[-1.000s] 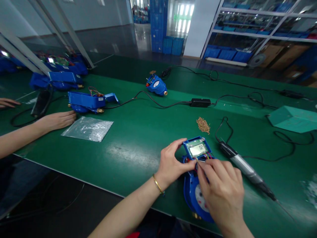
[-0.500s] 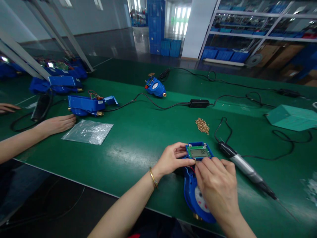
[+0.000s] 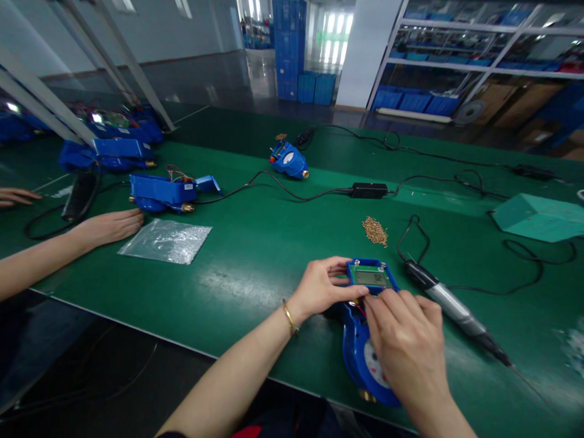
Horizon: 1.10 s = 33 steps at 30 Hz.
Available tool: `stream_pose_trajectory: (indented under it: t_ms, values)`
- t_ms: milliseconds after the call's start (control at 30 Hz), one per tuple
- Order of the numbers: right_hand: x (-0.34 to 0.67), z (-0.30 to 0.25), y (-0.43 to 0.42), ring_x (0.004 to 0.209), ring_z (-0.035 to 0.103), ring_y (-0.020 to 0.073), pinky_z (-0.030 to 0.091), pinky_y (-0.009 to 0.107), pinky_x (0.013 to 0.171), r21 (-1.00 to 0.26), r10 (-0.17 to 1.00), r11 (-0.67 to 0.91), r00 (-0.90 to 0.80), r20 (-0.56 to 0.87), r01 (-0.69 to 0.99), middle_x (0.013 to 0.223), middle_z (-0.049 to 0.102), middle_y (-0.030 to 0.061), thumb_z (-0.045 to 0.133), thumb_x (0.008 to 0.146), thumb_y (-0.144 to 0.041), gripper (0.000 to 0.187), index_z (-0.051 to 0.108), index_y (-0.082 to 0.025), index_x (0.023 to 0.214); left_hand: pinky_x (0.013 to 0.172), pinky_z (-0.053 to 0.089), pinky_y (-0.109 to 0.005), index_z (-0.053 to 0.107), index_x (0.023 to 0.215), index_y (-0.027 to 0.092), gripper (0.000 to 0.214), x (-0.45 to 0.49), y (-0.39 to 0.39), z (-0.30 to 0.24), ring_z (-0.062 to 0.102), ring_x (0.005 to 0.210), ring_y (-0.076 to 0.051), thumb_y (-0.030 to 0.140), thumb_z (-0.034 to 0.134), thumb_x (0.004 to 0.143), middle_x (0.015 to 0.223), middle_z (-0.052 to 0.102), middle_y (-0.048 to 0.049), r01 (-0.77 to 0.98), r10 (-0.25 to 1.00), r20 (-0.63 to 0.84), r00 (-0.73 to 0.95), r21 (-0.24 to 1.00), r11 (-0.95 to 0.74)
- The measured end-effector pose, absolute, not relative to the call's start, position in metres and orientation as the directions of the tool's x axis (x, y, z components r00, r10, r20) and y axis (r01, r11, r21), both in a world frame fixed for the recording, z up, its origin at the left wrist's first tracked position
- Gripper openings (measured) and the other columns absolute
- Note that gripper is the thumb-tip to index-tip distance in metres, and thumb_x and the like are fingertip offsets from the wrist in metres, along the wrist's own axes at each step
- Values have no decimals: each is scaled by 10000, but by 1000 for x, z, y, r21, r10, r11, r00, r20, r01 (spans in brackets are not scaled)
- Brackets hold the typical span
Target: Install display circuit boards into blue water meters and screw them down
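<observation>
Near the worktop's (image 3: 237, 261) front edge, left hand (image 3: 322, 286) grips an uncovered, seemingly unfinished display box (image 3: 371, 278); right hand's (image 3: 406, 334) grip unclear.

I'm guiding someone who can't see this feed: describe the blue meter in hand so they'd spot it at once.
On the green tabletop, look to the near edge right of centre, left of the silver-and-black tool. The blue meter there has the wearer's left hand and right hand on it. Unlike the other blue meters, it shows a small grey display with digits.
</observation>
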State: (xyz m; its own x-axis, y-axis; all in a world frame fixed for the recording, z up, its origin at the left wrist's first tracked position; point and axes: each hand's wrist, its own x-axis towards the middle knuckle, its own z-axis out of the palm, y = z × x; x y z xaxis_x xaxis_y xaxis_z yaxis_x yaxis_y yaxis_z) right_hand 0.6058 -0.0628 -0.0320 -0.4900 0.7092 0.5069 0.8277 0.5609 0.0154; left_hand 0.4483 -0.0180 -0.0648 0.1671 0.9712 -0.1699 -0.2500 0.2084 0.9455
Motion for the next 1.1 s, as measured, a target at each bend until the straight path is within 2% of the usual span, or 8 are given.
stream_pose_trajectory:
  t_ms: [133,267,367,500,600,733,900,1100]
  values:
    - [612,-27,-71,785,577,197,401,367,777,-123,655,600,-398,642,790,929,641,76,582,948,-153,126,672,-142,1036,949,563,-397,673,1051,92,520,450,-17,-71,742,956,-236,189,885,587,1067,761,-146,-271,976,-141,167,945,183]
    - [628,-19,-72,914,598,210,445,367,861,-354,693,486,-106,713,800,1057,619,113,603,934,-185,137,687,-156,1039,979,546,-420,667,1035,99,549,449,-16,-78,743,951,-228,250,905,564,1053,764,-143,-296,975,-145,168,936,190]
    - [650,-23,-53,928,614,226,452,404,873,-694,884,287,96,457,661,1013,664,92,490,986,-340,257,701,-195,1009,988,541,-431,671,1026,110,577,448,-14,-80,743,953,-227,291,921,539,1062,764,-139,-302,973,-140,185,934,192]
    - [668,-33,-21,1047,608,285,453,436,941,-898,975,108,-221,12,427,1064,678,104,719,791,-501,308,755,-196,806,983,544,-426,678,1019,115,607,447,-9,-81,743,958,-232,344,933,518,1075,759,-139,-319,968,-109,225,931,179]
    - [667,-32,-12,1127,582,293,432,436,1004,-947,903,2,-406,-136,321,1150,660,115,754,768,-499,303,775,-198,798,998,534,-424,681,1028,117,615,445,-7,-80,735,984,-238,342,936,516,1066,759,-134,-310,969,-89,231,937,160]
    - [664,-32,-17,1178,552,306,375,479,1070,-972,881,-73,-442,-169,225,1137,675,118,700,810,-555,362,777,-205,762,1027,513,-428,678,1034,122,609,444,-6,-78,723,1019,-243,324,936,520,1068,756,-123,-299,973,-68,220,945,134]
    - [666,-33,-16,1263,484,352,273,560,1122,-942,858,-86,-457,-237,326,1075,703,137,713,787,-579,394,785,-192,770,1025,512,-434,667,1040,119,621,445,-6,-78,715,1032,-250,326,936,520,1075,751,-128,-288,975,-48,219,951,111]
    - [663,-26,-9,1125,583,360,385,577,1040,-910,848,-21,-475,-237,415,932,718,133,679,777,-658,480,787,-194,725,1024,513,-423,664,1060,123,638,445,-4,-80,708,1046,-254,325,935,519,1079,746,-125,-276,976,-21,215,958,82]
